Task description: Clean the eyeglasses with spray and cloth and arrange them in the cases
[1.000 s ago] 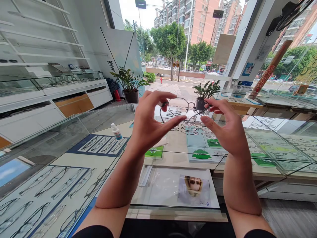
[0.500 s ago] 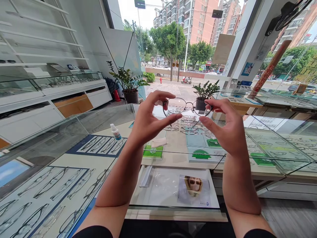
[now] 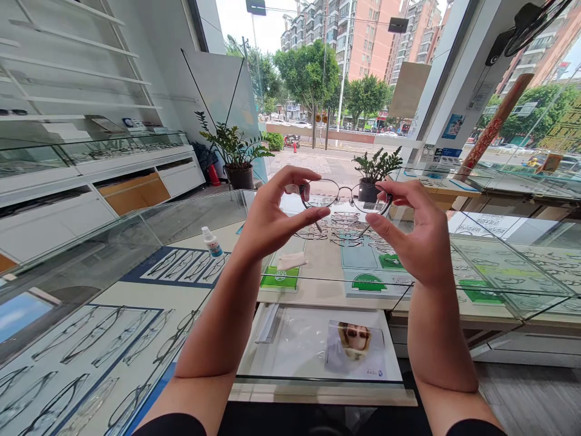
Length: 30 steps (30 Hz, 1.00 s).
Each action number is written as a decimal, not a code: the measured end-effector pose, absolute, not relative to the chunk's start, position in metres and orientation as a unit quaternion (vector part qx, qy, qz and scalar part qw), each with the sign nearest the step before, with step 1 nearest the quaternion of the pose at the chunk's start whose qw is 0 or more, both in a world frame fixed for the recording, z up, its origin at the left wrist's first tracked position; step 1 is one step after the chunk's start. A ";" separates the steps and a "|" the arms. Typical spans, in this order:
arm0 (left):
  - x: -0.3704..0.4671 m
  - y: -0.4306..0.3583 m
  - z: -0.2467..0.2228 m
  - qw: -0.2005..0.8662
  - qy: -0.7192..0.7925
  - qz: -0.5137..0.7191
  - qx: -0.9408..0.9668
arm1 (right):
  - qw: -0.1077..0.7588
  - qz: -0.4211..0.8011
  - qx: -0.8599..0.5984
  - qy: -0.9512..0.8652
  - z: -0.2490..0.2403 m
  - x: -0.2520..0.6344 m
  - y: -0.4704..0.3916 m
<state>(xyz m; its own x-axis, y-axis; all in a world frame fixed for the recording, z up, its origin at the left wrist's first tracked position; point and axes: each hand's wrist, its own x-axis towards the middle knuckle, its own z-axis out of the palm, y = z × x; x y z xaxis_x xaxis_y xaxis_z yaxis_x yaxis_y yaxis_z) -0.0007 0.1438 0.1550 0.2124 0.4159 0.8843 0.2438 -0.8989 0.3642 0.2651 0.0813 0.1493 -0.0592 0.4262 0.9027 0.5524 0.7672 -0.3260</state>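
A pair of thin dark-rimmed eyeglasses [image 3: 344,189] with round clear lenses is held up above the glass counter, level with the potted plants behind. My left hand [image 3: 276,212] grips its left end, fingers curled at the top of the rim and thumb stretched below. On the other end is my right hand [image 3: 411,224], likewise pinching between fingers and thumb. The temple arms point down under the lenses. Beneath the hands, a folded white cloth [image 3: 291,261] and a small white spray bottle [image 3: 211,241] rest on the counter.
Glass display cases hold several rows of eyeglasses [image 3: 181,266]. Below my arms sits a pull-out tray [image 3: 295,357] with a picture card [image 3: 355,348]. Potted plants [image 3: 239,175] stand beyond the counter, before a large window. At far left is another cabinet [image 3: 131,188].
The eyeglasses have shifted and tilted slightly between my hands, with the temple arms angled a little differently. Both hands keep nearly the same place.
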 end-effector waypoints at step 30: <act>0.003 0.142 0.155 -0.027 0.245 0.602 0.760 | 0.596 -0.142 -0.354 -0.707 0.149 0.262 0.081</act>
<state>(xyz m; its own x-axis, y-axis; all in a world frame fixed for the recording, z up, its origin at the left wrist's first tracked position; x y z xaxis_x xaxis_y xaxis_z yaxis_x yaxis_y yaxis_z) 0.0030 0.1421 0.1552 0.1560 0.3398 0.9275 0.4050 -0.8784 0.2537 0.2621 0.0813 0.1491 -0.0401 0.3304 0.9430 0.6695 0.7094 -0.2201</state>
